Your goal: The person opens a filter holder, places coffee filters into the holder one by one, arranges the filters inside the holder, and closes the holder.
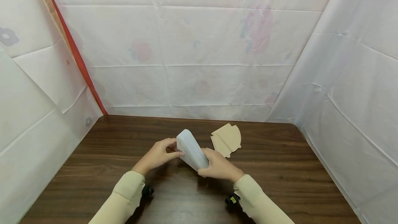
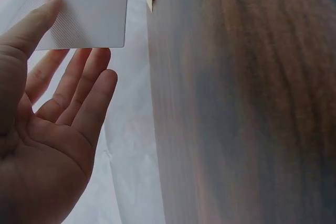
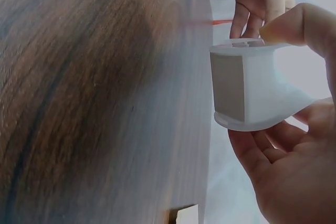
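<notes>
A white, partly see-through plastic holder (image 1: 192, 150) is held tilted above the table, between both hands. In the right wrist view, a grey-beige rectangular patch shows on the holder's (image 3: 257, 85) side, between flared rims. My right hand (image 1: 217, 165) grips its lower right end, thumb on one face and fingers on the other. At the opposite end my left hand (image 1: 160, 155) pinches an edge. The left wrist view shows that thumb on the finely ridged face of the holder (image 2: 92, 14), with the fingers behind and below its edge.
Flat beige pieces (image 1: 227, 139) with stepped and rounded edges lie on the dark wood table (image 1: 273, 179), beyond my right hand. White patterned sheeting (image 1: 192, 44) hangs behind the table and along both sides. A red strip (image 1: 74, 47) runs down the left corner.
</notes>
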A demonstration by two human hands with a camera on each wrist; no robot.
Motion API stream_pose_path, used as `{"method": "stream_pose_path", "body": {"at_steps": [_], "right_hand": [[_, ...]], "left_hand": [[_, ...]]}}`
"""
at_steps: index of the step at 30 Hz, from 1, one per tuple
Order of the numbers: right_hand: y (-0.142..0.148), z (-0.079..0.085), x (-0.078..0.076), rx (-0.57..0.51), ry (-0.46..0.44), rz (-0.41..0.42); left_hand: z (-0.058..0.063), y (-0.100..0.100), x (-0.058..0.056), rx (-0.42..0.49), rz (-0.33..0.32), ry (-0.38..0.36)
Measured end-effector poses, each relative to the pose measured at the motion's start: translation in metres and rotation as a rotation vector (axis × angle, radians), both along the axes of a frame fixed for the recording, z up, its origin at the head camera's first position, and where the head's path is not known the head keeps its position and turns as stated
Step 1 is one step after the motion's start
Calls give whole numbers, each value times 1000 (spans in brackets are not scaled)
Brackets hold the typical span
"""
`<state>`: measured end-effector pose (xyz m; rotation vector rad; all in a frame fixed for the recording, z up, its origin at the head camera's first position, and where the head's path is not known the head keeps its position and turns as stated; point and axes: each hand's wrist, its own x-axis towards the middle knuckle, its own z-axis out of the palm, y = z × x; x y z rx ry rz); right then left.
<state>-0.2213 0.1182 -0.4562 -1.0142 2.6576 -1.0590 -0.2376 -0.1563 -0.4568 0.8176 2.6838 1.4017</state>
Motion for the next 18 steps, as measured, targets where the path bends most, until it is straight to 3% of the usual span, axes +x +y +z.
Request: {"method": "stream_pose_path", "body": {"at_steps": [9,18], "right_hand": [[10,-1,-2,-19,-72,44],[16,-4,-4,3,-69,79]], "left_hand": [[-6,5,7,39,-11,-50],[-10,9,15,73,-4,-91]]}}
